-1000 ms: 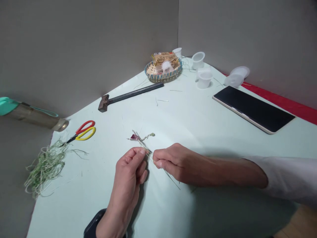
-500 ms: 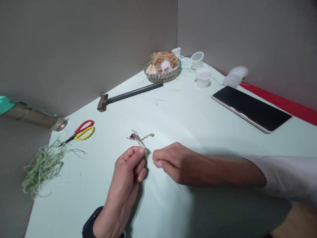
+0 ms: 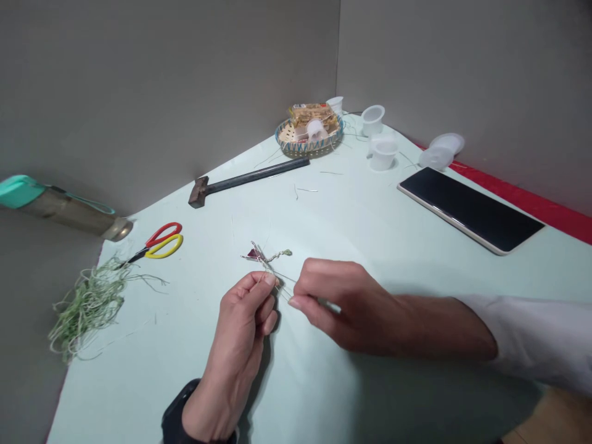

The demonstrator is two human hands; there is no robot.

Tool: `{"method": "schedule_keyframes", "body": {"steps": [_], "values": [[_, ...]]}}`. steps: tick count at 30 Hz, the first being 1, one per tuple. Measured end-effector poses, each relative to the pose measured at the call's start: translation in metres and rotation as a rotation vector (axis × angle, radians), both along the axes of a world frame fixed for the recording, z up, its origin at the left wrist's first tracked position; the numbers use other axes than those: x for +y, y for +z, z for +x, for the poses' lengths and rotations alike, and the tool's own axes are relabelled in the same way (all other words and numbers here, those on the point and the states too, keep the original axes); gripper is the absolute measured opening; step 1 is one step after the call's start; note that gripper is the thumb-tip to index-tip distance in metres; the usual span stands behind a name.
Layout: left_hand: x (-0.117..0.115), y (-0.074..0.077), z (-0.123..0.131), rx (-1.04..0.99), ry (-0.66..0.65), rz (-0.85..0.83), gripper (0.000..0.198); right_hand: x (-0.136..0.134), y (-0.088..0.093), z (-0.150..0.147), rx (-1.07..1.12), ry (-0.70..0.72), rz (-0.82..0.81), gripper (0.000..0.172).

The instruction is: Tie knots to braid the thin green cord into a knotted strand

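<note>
Near the table's middle, my left hand pinches the stem of a small wire piece between thumb and forefinger. The piece has a dark red part at its left and a twisted branch with a green tip at its right. My right hand is just to the right, its thumb and forefinger closed on thin wire strands that run from the left fingertips. A gap shows between its thumb and curled forefinger. The exact grip on each strand is too fine to make out.
Scissors and a tangle of green strings lie left, beside a bottle. A hammer, a basket, white plastic cups and lids are farther back. A phone lies right.
My right hand has opened a little gap between thumb and forefinger and shifted slightly right, farther from my left hand. The whole view has shifted slightly.
</note>
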State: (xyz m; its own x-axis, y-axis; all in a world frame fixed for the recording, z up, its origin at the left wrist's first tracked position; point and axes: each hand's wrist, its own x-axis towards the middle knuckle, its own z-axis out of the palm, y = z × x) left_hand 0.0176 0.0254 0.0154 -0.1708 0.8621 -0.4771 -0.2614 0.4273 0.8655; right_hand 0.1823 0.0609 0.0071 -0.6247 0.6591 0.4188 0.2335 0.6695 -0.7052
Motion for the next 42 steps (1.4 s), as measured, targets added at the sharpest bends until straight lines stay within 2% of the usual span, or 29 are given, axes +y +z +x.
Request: {"method": "schedule_keyframes", "body": {"steps": [3,7,9,16,19,21,23,24,25,26,28,30,35,38,42], "values": [[-0.001,0.000,0.001,0.017,-0.003,0.008,0.018,-0.004,0.000,0.001,-0.018,0.086,0.131,0.019],[-0.003,-0.001,0.003,0.057,-0.004,0.006,0.016,-0.002,0.003,0.002,-0.120,0.250,0.487,0.025],[-0.003,-0.002,0.004,0.078,-0.008,0.003,0.016,-0.002,0.005,0.001,-0.165,0.356,0.590,0.028],[-0.003,-0.001,0.003,0.091,-0.028,-0.021,0.014,-0.021,-0.006,0.000,-0.124,0.567,0.639,0.024],[-0.003,-0.001,0.002,0.065,-0.028,-0.004,0.015,-0.026,-0.009,0.003,-0.126,0.614,0.617,0.023],[-0.003,-0.002,0.002,0.040,-0.023,0.017,0.015,-0.022,-0.004,0.005,-0.153,0.613,0.603,0.016],[-0.003,-0.004,0.002,0.016,-0.013,0.034,0.014,-0.012,0.003,0.006,-0.215,0.484,0.542,0.021],[-0.003,-0.005,0.001,0.005,-0.009,0.039,0.014,-0.005,0.007,0.006,-0.241,0.322,0.460,0.026],[-0.003,-0.006,0.001,-0.004,-0.007,0.042,0.014,0.003,0.009,0.006,-0.226,0.145,0.346,0.028],[-0.004,-0.006,0.001,-0.012,-0.006,0.043,0.014,0.010,0.011,0.005,-0.180,0.033,0.204,0.027],[-0.004,-0.006,0.001,-0.026,-0.009,0.041,0.014,0.021,0.010,0.003,-0.097,-0.088,-0.044,0.023],[-0.005,-0.005,0.001,-0.036,-0.009,0.041,0.014,0.026,0.006,-0.002,-0.086,-0.076,-0.221,0.020],[-0.004,-0.004,0.002,-0.059,0.000,0.052,0.016,0.023,-0.005,-0.017,-0.101,0.072,-0.562,0.019],[-0.004,-0.005,0.001,-0.064,-0.006,0.053,0.017,0.019,-0.008,-0.022,-0.091,0.088,-0.690,0.020],[-0.006,-0.006,0.001,-0.053,-0.003,0.054,0.019,0.018,-0.007,-0.021,-0.085,0.120,-0.781,0.015]]}}
